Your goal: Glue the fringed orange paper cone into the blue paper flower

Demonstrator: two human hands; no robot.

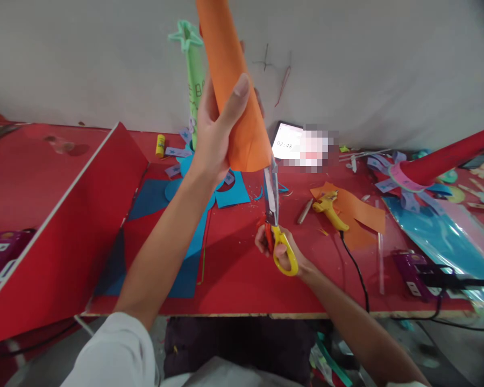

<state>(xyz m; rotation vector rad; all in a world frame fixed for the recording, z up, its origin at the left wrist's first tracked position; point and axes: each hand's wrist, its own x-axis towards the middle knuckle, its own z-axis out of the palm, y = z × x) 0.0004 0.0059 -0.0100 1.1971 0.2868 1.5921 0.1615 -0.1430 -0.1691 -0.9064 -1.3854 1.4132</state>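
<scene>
My left hand (215, 131) is raised above the red table (242, 279) and grips a rolled orange paper tube (234, 80), held upright and slightly tilted. My right hand (280, 250) holds scissors (275, 226) with yellow and red handles, fingers through the loops. The blades point up and meet the lower right edge of the orange tube.
A yellow glue gun (329, 209) with a black cord lies on orange paper scraps (357, 215). Blue paper pieces (185, 226), a phone (287, 142), a green tube with a star top (194, 80), a red tube (447, 158), and a red divider panel (64, 231) surround the work area.
</scene>
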